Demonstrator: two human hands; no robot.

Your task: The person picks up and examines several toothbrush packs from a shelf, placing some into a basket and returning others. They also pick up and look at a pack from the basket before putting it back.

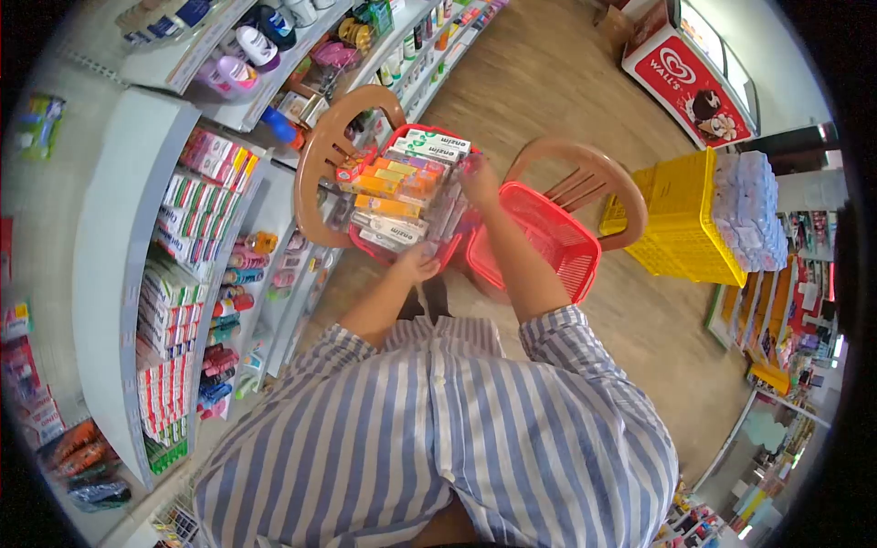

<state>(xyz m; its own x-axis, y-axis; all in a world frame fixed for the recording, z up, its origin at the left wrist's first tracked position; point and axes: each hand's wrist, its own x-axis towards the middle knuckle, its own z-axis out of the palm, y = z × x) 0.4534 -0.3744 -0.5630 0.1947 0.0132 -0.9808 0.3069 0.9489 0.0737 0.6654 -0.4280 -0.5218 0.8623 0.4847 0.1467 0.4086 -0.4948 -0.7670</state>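
Note:
A red basket (449,255) sits on a brown plastic chair (309,183), heaped with toothpaste boxes. White "enzim" boxes (388,227) lie at its near and far ends, with orange boxes (388,187) between them. Clear plastic (446,208) shows along the right side of the pile. My left hand (418,263) is at the basket's near corner, fingers curled at the edge. At the far right corner is my right hand (480,183), its fingers bent and slightly blurred. What either hand grips is hard to see. Just right of it, a second red basket (548,233) rests on another brown chair (585,178).
Shelves of toothpaste boxes (174,310) and toiletries (239,260) run along the left. Ahead to the right stands a red ice-cream freezer (690,82). Stacked yellow crates (676,215) and wrapped bottle packs (747,210) are on the right. Wooden-look floor (539,82) lies between.

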